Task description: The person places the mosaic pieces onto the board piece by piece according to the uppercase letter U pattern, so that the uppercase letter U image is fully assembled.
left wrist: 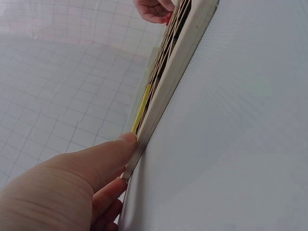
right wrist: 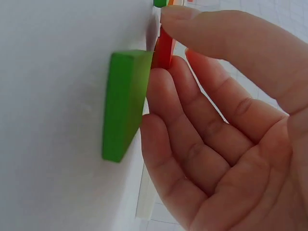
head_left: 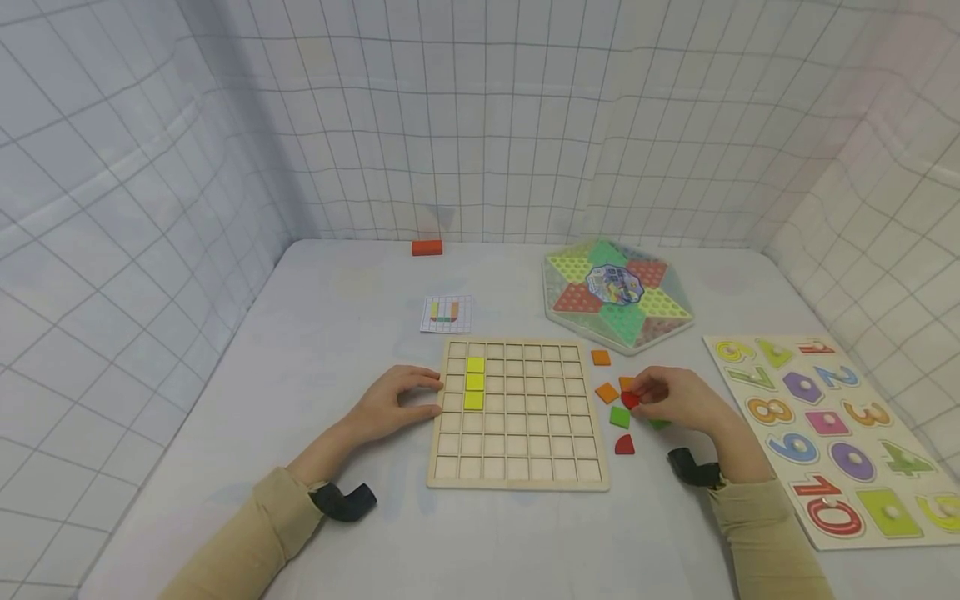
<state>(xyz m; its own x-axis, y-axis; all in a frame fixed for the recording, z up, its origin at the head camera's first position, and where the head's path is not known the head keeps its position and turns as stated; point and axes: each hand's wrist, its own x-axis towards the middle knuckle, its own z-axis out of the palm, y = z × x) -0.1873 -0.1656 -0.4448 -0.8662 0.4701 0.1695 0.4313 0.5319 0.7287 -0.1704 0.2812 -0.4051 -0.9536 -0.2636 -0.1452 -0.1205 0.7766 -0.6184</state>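
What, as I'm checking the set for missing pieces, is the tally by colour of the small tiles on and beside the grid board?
Yellow square tiles: 3, all on the wooden grid board
Orange square tiles: 3
Green square tiles: 2
Red tiles: 2, one in the right hand
Total in view: 10

Pale wooden grid board (head_left: 517,485) is lying flat on the counter (head_left: 525,542), left hand (head_left: 397,404) touching its left edge. Three yellow square tiles (head_left: 475,382) are sitting stacked down the board's second column from left. Right hand (head_left: 678,400) is pinching a red piece (head_left: 630,400) just off the board's right side. Orange square tiles (head_left: 607,392), green square tiles (head_left: 619,417) and a red quarter-circle (head_left: 625,445) are lying loose nearby.
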